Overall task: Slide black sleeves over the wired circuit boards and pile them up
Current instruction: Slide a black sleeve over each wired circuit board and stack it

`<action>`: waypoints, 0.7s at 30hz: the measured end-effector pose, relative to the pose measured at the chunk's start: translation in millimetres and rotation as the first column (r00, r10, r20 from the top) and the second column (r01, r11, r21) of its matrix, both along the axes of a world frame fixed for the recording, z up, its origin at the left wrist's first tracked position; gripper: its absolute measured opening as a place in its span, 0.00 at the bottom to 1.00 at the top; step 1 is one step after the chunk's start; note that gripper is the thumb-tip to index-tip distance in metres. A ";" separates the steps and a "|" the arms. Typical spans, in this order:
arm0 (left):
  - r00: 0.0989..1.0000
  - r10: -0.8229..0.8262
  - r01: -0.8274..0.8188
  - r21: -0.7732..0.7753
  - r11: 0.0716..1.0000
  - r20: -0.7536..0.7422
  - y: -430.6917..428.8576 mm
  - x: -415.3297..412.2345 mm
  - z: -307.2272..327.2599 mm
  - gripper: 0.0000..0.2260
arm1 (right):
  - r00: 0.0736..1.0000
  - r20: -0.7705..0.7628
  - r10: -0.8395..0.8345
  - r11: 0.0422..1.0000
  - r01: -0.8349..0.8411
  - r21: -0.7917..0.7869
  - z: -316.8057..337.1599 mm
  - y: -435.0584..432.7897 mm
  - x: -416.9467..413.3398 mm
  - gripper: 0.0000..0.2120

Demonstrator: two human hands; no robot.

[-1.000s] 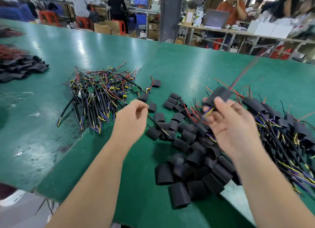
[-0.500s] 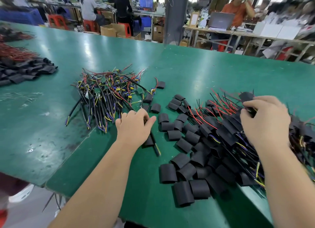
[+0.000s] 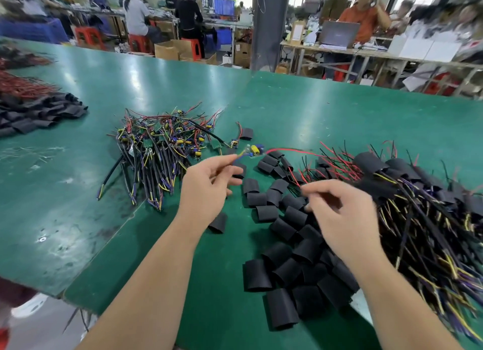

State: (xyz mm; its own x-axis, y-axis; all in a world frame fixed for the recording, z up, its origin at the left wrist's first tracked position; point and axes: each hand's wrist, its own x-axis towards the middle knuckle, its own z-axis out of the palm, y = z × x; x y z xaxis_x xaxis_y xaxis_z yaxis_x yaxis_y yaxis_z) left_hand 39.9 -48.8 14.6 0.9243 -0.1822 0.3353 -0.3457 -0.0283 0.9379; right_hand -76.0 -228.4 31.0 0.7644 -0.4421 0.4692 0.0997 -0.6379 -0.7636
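My left hand pinches the cable of a bare wired circuit board. The board hangs just past my fingertips, and its red wire trails right. My right hand hovers, blurred, over loose black sleeves with its fingers loosely curled; I see nothing held in it. A tangle of unsleeved wired boards lies to the left of my left hand. The pile of sleeved boards spreads along the right side.
The green table has a seam and a front edge close to my forearms. Another heap of black sleeves and red wires lies far left. People work at benches beyond the table.
My left hand lifted a wired board off the table near the unsleeved tangle. My right hand let go of the sleeved board on the right pile and moved back left over the loose sleeves.
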 end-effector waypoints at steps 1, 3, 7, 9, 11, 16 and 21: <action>0.999 -0.042 0.042 0.006 0.999 0.026 -1.7 -1.9 0.6 0.16 | 0.991 -0.058 0.123 0.959 -0.104 0.262 -2.6 7.5 3.6 0.13; 0.992 -0.116 0.114 0.027 0.993 0.056 -5.4 -5.4 1.4 0.18 | 0.944 0.044 0.326 0.629 -0.251 0.736 -4.7 20.2 11.6 0.14; 0.974 -0.188 0.172 0.126 0.977 0.129 -8.0 -9.7 0.5 0.20 | 0.905 0.288 0.312 0.297 -0.381 0.876 -2.5 21.2 20.1 0.18; 0.967 -0.210 0.187 0.153 0.970 0.145 -7.8 -11.9 1.3 0.16 | 0.901 0.326 0.287 0.356 -0.416 0.836 -2.4 18.0 20.5 0.11; 0.962 -0.227 0.196 0.197 0.961 0.151 -7.7 -12.9 1.7 0.11 | 0.904 0.317 0.287 0.444 -0.418 0.792 -3.8 16.0 18.9 0.08; 0.970 -0.245 0.236 0.220 0.946 0.014 -9.1 -10.5 -1.9 0.05 | 0.922 0.204 0.329 0.641 -0.376 0.669 -8.0 13.6 15.9 0.10; 0.975 -0.184 0.155 0.216 0.964 0.123 -9.2 -12.3 -2.9 0.05 | 0.942 0.188 0.278 0.573 -0.320 0.755 -5.8 15.4 22.2 0.07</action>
